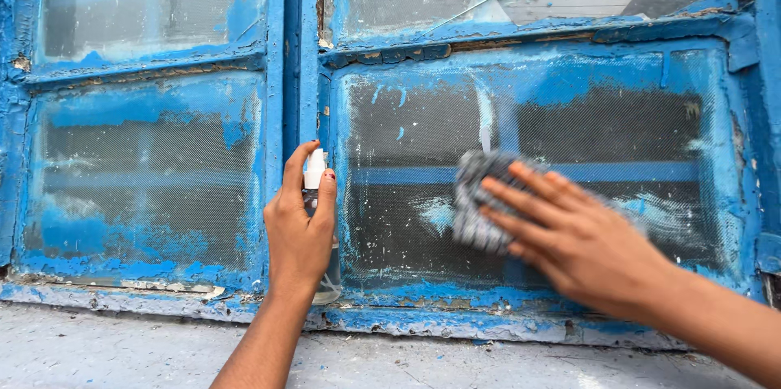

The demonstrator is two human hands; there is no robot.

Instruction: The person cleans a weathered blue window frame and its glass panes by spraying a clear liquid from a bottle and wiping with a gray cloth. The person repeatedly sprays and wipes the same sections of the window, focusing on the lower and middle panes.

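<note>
My right hand point(582, 242), fingers spread flat, presses one grey-white speckled cloth point(482, 202) against lower right pane point(618, 120), centre-right of frame. Cloth bunched, blurred. My left hand point(298, 226) wraps around one clear spray bottle point(319, 194) with white nozzle, frame centre, forefinger raised beside nozzle. Four panes in view, wire-meshed, smeared; blue window frame point(285, 47) peeling. Pale sill point(122, 348) along bottom.
</note>
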